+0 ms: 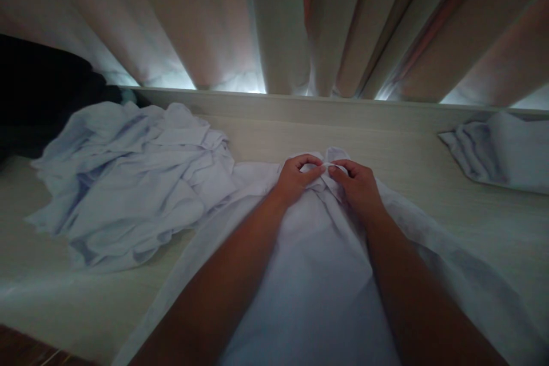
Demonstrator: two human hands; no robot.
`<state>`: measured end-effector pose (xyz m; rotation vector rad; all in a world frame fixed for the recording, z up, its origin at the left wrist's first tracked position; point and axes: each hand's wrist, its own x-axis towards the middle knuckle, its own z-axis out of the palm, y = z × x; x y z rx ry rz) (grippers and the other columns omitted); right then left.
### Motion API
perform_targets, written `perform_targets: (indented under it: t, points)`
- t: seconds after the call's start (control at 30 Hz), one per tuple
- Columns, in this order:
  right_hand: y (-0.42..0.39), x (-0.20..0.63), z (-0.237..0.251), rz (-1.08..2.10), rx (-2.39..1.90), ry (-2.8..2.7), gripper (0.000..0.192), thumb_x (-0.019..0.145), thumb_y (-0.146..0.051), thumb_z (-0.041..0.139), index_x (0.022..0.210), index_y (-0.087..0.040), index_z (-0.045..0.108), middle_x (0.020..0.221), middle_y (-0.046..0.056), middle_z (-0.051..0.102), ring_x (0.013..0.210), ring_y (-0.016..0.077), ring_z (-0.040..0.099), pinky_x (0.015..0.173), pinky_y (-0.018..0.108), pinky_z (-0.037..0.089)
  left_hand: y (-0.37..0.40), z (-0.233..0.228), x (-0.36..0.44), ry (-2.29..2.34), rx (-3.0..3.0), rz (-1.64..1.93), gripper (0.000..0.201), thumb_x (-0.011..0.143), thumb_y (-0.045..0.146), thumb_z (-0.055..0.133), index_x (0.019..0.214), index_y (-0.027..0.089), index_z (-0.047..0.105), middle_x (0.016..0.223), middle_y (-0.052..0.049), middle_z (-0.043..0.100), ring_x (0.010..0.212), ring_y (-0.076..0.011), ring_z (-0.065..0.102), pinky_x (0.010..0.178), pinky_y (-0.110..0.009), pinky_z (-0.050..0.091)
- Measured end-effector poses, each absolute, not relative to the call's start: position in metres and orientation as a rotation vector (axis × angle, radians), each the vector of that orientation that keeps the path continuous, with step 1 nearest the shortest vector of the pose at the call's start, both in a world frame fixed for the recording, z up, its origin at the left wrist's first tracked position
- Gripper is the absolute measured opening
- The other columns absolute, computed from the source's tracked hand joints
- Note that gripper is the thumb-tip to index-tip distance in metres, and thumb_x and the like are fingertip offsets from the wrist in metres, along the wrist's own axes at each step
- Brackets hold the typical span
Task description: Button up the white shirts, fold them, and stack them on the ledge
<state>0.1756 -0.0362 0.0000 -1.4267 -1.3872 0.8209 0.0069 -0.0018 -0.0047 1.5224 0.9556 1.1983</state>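
Pinching the collar [325, 170] of a white shirt [317, 274] spread on the table [450, 183], left hand [295, 178] and right hand [358, 183] curled nearly closed, fingertips almost meeting.

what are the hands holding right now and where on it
Both the left hand and right hand pinch the white shirt at its collar, at the far end of the garment spread flat on the table.
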Motion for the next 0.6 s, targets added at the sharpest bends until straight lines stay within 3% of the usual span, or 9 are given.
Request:
perform_targets:
  t: [0.6]
  points:
    - [-0.0386,0.1712,0.0021,0.727,-1.434,-1.399,0.022,0.078,-0.038,0.071,0.087,-0.018,0.076,0.075,0.001,0.071,0.064,0.0161,0.058,0.059,0.028,0.042,-0.0005,-0.0083,0.0066,0.994,1.502,1.15,0.018,0.077,0.033,0.071,0.077,0.015,0.073,0.077,-0.002,0.071,0.077,-0.0167,0.062,0.076,-0.028,0.048]
